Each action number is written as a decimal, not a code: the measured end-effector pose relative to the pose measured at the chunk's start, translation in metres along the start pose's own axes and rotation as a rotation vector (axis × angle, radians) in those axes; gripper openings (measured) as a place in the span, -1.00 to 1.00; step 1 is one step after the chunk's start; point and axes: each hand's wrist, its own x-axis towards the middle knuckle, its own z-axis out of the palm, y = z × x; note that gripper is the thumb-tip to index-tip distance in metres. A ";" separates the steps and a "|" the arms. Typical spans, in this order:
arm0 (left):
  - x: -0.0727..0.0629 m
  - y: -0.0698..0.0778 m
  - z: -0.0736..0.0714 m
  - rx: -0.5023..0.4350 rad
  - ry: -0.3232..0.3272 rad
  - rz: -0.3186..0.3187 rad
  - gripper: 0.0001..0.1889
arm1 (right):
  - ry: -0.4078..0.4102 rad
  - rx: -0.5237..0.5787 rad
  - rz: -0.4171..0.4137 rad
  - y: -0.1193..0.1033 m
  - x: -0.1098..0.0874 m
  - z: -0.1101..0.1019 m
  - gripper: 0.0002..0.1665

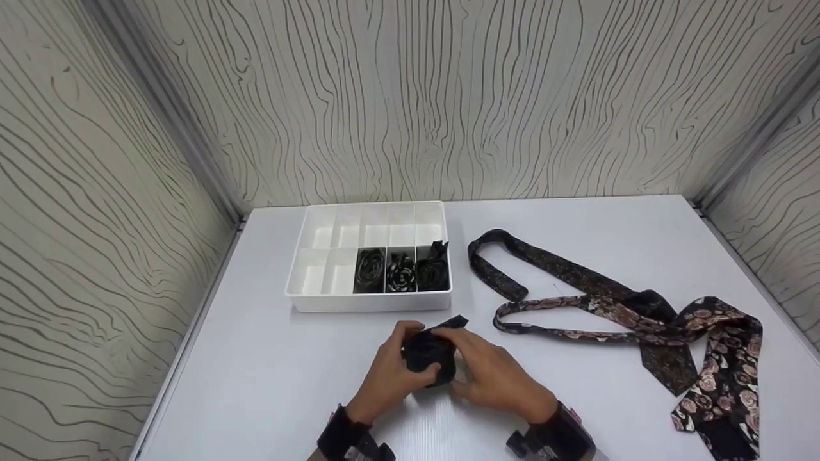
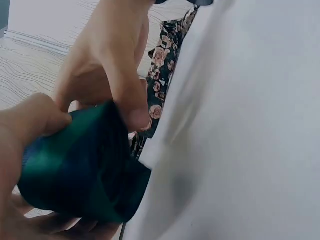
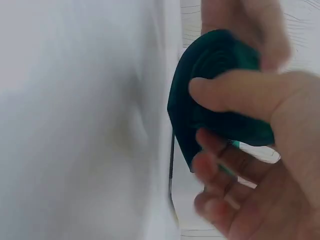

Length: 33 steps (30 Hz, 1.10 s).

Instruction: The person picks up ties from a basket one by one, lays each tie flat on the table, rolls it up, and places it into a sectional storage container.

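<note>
Roll of satiny fabric (image 1: 426, 352) at the lower centre of the head frame, wound into a thick coil with a flat tail poking out toward the upper right. Looks almost black from the head camera, but shows green and dark blue in both wrist views, with layered spiral turns visible at one end. Partly covered by the fingers; hard to tell whether touching the surface (image 1: 243, 384) beneath.

Just beyond, near the picture's centre, a white tray (image 1: 368, 303) with two rows of five compartments; in the near row's three rightmost, three dark fabric coils (image 1: 401, 272), one in each. Across the right side, a dark patterned tie (image 1: 570, 269) and a rose-print tie (image 1: 746, 349), loosely looped and overlapping. Behind, wood-grain panels (image 1: 410, 96).

Left hand (image 1: 387, 374) reaching up from the bottom edge, fingers curled round the roll's left side, thumb across its near part. Right hand (image 1: 500, 374) opposite, fingers bent round the right side near the tail, thumb pressed on the spiral end in the right wrist view. Both forearms angled inward, black straps (image 1: 346, 432) round the wrists.
</note>
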 end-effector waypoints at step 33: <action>0.011 0.008 -0.025 0.207 0.157 0.018 -0.40 | 0.244 0.142 0.256 0.020 0.042 -0.013 -0.53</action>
